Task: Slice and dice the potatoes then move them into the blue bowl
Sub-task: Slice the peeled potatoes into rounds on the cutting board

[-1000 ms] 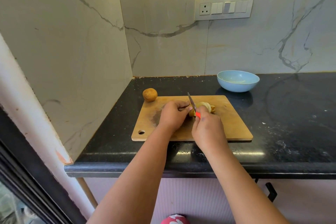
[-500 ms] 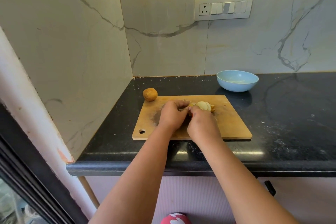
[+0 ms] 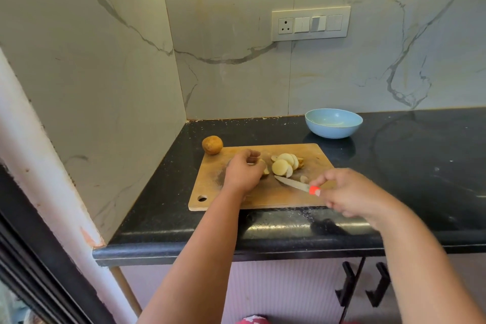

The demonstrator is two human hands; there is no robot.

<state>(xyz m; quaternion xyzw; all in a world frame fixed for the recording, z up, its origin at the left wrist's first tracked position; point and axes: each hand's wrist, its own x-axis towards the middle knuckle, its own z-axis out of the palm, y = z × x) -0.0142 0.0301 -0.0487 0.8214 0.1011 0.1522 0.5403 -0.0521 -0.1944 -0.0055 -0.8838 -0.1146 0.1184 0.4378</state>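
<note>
since half a second ago the right hand (image 3: pixel 349 193) has drawn back from the potato to about 4 o'clock of the cutting board (image 3: pixel 263 193), taking the knife (image 3: pixel 293 183) with it. the blade now lies low over the board, tip toward 10 o'clock. a fan of potato slices (image 3: pixel 285 164) is now exposed at board centre. judgement: one slicing pass is complete; dicing has not begun.

grip: the right hand's fingers are curled round the red knife handle. the left hand (image 3: pixel 243 172) is curled, fingertips pinching a potato end piece (image 3: pixel 265 169) just left of the slices.

a whole potato (image 3: pixel 212 144) sits at the board's 11 o'clock corner. the blue bowl (image 3: pixel 333 123) stands at 1 o'clock, apart from the board, with no potato in it.
</note>
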